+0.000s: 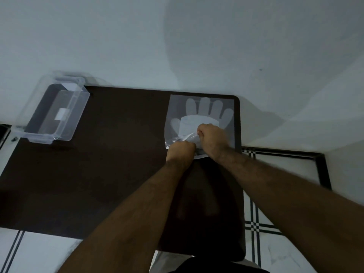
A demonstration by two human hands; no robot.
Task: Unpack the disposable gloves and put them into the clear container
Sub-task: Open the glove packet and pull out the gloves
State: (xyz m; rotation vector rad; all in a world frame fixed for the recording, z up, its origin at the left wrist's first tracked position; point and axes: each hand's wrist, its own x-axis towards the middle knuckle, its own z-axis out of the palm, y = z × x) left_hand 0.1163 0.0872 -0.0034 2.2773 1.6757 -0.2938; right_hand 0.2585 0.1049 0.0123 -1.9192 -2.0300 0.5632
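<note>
A flat clear packet of disposable gloves (201,109) lies at the far right corner of the dark table (108,164); the pale glove fingers and a white label show through the plastic. My left hand (181,151) pinches the packet's near edge. Just beyond it, my right hand (211,137) grips the same crumpled plastic, and the film is lifted and stretched between the two fists. The clear container (54,110) stands open at the far left corner, a white sticker on its wall, far from both hands.
A white wall rises right behind the table. Tiled floor with black stripes shows to the right and at the near left. A black frame (323,170) stands on the floor by the table's right edge.
</note>
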